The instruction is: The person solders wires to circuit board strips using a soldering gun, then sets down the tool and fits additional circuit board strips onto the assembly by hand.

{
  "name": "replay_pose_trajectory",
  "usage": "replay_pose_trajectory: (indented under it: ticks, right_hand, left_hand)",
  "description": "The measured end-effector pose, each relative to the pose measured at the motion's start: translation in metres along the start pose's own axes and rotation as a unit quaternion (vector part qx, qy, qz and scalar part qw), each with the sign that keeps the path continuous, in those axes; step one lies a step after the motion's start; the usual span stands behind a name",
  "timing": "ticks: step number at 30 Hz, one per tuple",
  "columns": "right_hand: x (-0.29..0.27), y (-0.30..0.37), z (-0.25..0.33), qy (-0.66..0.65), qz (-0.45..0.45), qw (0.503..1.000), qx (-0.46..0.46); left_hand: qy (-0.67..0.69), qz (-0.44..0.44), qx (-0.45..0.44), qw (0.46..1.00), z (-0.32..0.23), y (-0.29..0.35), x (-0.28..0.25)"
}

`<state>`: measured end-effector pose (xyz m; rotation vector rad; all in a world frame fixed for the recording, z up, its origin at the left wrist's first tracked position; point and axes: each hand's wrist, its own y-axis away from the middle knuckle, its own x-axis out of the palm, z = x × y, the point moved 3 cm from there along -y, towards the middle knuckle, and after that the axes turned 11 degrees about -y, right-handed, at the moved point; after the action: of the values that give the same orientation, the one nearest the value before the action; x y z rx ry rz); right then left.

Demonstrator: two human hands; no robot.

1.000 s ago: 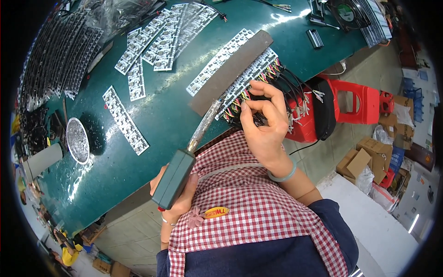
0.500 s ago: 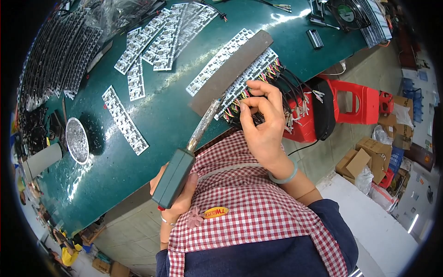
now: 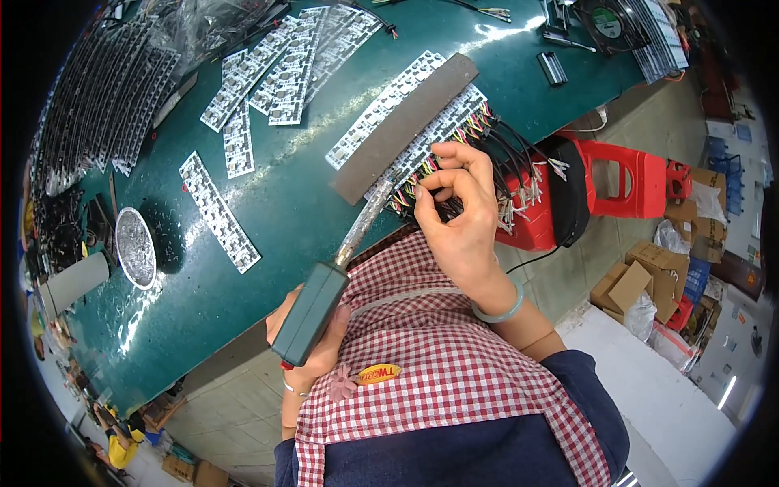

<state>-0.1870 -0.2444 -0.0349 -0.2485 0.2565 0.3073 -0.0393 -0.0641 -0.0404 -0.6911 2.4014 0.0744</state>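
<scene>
My left hand (image 3: 320, 341) grips the green handle of a soldering iron (image 3: 312, 312). Its metal barrel slants up and right, and its tip meets the lower left end of a white circuit board panel (image 3: 442, 122). Across that panel lies a flat brown bar (image 3: 406, 130). Thin coloured wires (image 3: 479, 123) run along the panel's near edge, their black cables hanging off the table. Beside the iron's tip, my right hand (image 3: 464, 215) is closed in a pinch at the wires, thumb against fingers; the wire end between them is mostly hidden.
Several loose board strips (image 3: 219, 211) lie on the green table (image 3: 268, 284). To the left stand a round silvery dish (image 3: 135, 247) and a large stack of strips (image 3: 105, 97). A red stool (image 3: 625, 178) is right of the table, with cardboard boxes (image 3: 653, 264) beyond.
The soldering iron and my left hand have shifted slightly right, the tip moving a little toward the wires. My right hand has drawn slightly left, still pinching.
</scene>
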Motion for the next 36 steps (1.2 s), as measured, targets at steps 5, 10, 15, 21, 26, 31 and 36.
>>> replay_pose_trajectory:
  ticks: [5,10,15,21,26,31,36]
  right_hand:
    - [0.0008,0.0003,-0.0016,0.013,-0.006,1.0,-0.01]
    - [0.0021,0.0016,-0.0017,0.055,-0.001,0.998,-0.032]
    - [0.0028,0.0025,-0.0058,0.078,-0.002,0.995,-0.059]
    - [0.0033,0.003,-0.0041,0.041,-0.012,0.999,-0.033]
    - [0.0035,0.0023,-0.0034,0.028,-0.021,0.999,-0.022]
    - [0.0036,0.0019,-0.0039,0.032,-0.018,0.999,-0.039]
    - [0.0038,-0.003,-0.0022,0.09,0.002,0.995,-0.053]
  left_hand:
    - [0.001,0.007,-0.03,1.0,0.0011,0.0003,0.0]
    - [0.003,0.004,-0.045,0.999,0.0013,0.0009,-0.0016]
    - [-0.003,0.004,-0.026,1.0,-0.0006,-0.0009,-0.0008]
    - [-0.003,0.004,-0.02,1.0,0.002,0.0003,-0.0001]
    - [-0.003,0.003,-0.016,1.0,0.0033,0.001,0.0006]
    - [-0.003,0.002,-0.007,1.0,0.0011,-0.0008,0.0011]
    - [-0.009,0.011,0.004,1.0,-0.0012,-0.0026,0.0015]
